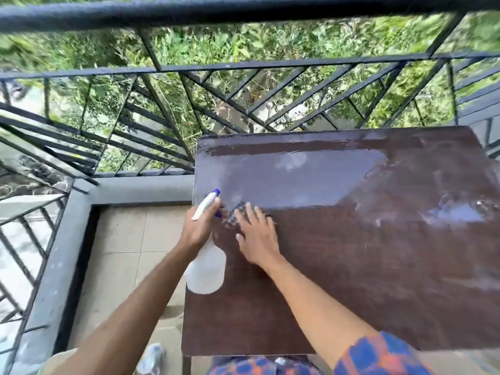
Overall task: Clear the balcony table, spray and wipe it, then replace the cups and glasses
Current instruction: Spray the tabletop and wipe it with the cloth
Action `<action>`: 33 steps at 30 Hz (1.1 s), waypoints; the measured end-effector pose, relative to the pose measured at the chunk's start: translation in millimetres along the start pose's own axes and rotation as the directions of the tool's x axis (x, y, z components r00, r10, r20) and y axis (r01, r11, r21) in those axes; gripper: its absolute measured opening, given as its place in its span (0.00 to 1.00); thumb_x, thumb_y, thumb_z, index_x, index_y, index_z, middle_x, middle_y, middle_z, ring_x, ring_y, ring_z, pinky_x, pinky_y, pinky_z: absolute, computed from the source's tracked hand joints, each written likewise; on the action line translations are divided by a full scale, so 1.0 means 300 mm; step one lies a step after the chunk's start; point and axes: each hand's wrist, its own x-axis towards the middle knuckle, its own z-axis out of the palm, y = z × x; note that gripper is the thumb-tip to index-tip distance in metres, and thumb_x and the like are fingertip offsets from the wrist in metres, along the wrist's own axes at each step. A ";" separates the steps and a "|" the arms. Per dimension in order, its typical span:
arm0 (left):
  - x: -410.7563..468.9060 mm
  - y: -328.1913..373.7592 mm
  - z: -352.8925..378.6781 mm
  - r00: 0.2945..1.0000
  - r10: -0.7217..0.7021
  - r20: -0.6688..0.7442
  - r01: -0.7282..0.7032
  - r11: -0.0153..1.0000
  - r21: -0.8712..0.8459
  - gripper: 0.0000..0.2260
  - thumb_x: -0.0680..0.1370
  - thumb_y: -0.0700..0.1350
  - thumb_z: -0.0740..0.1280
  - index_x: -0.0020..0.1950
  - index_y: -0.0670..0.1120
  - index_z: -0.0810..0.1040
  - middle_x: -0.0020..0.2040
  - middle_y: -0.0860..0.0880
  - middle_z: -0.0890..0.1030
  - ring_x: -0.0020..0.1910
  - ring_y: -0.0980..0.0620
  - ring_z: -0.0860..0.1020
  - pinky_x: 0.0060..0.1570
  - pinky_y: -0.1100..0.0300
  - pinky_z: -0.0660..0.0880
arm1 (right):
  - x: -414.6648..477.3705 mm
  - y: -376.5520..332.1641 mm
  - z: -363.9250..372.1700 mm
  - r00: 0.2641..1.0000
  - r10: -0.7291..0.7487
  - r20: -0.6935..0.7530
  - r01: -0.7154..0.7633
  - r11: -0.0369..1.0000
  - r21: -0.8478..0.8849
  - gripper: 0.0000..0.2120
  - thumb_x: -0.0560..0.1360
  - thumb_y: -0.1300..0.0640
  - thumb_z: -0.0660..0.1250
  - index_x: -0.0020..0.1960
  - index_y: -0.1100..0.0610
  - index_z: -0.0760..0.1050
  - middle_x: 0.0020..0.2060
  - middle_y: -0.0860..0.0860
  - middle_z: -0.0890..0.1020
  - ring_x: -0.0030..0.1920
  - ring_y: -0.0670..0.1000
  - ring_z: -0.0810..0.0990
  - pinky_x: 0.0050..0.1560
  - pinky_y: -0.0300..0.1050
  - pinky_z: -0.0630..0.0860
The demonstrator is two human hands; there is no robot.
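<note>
While pressing flat, right hand pins soft limp cloth mid-frame on slick wet surface; left hand grips light spray bottle by neck.

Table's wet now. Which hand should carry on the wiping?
The right hand: it lies flat on the checked cloth on the brown table. The left hand is gripping the spray bottle.

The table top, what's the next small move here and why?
Probably sweep the right hand and the cloth under it rightward across the table. Wet patches and smears still show on the far and right parts, and the left hand already grips the spray bottle.
</note>
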 end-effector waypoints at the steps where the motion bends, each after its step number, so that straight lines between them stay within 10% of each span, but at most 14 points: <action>1: -0.009 -0.001 0.002 1.000 0.001 0.002 -0.001 1.000 0.007 0.12 0.84 0.46 0.65 0.53 0.38 0.84 0.42 0.44 0.83 0.31 0.63 0.77 0.32 0.73 0.70 | -0.069 -0.014 0.045 0.992 -0.125 0.034 0.127 0.991 -0.040 0.32 0.80 0.47 0.61 0.81 0.45 0.53 0.82 0.52 0.53 0.80 0.56 0.55 0.76 0.60 0.58; 5: -0.056 -0.007 0.000 1.000 -0.005 0.021 0.005 1.000 -0.025 0.08 0.84 0.48 0.65 0.50 0.52 0.83 0.43 0.47 0.84 0.37 0.62 0.80 0.38 0.71 0.72 | -0.269 0.180 0.102 0.969 -0.239 -0.063 0.234 0.969 -0.083 0.26 0.79 0.43 0.60 0.76 0.42 0.64 0.78 0.48 0.65 0.75 0.53 0.67 0.69 0.56 0.70; 11: -0.139 -0.068 -0.061 0.999 -0.049 -0.003 0.049 0.999 0.011 0.12 0.83 0.54 0.66 0.48 0.50 0.85 0.41 0.49 0.86 0.37 0.54 0.80 0.39 0.59 0.73 | -0.151 0.523 -0.077 0.881 0.397 -0.257 -0.388 0.917 0.088 0.26 0.82 0.48 0.62 0.79 0.48 0.63 0.79 0.55 0.62 0.78 0.58 0.62 0.72 0.62 0.65; 15: -0.197 -0.104 -0.106 0.996 -0.077 -0.045 0.077 0.997 -0.010 0.12 0.83 0.54 0.66 0.52 0.48 0.84 0.42 0.47 0.85 0.29 0.47 0.75 0.25 0.63 0.71 | -0.008 0.382 -0.121 0.794 0.563 -0.228 -0.522 0.824 0.218 0.29 0.82 0.49 0.60 0.81 0.49 0.56 0.81 0.55 0.55 0.80 0.58 0.53 0.76 0.63 0.56; 21: -0.318 -0.154 -0.174 0.987 -0.070 -0.142 0.076 0.997 0.034 0.13 0.85 0.50 0.63 0.51 0.45 0.83 0.43 0.49 0.84 0.21 0.52 0.71 0.26 0.64 0.71 | -0.094 -0.091 0.080 0.999 -0.035 -0.028 0.037 0.996 0.082 0.29 0.81 0.45 0.58 0.80 0.45 0.58 0.81 0.51 0.56 0.80 0.55 0.54 0.77 0.61 0.54; 26: -0.411 -0.220 -0.229 0.970 -0.106 -0.220 0.113 0.993 0.018 0.10 0.84 0.48 0.63 0.53 0.46 0.83 0.48 0.41 0.83 0.26 0.52 0.73 0.33 0.58 0.72 | -0.326 -0.186 0.259 0.830 -0.544 0.120 0.552 0.833 -0.038 0.29 0.76 0.45 0.65 0.76 0.45 0.66 0.79 0.51 0.63 0.77 0.56 0.63 0.73 0.61 0.63; 33: -0.483 -0.292 -0.221 0.964 -0.155 -0.216 0.152 0.988 -0.032 0.09 0.84 0.50 0.65 0.51 0.50 0.84 0.42 0.50 0.85 0.25 0.54 0.72 0.34 0.57 0.71 | -0.485 0.129 0.227 0.834 -0.550 0.042 0.551 0.834 -0.028 0.27 0.76 0.46 0.63 0.75 0.41 0.67 0.78 0.47 0.66 0.75 0.51 0.67 0.69 0.54 0.67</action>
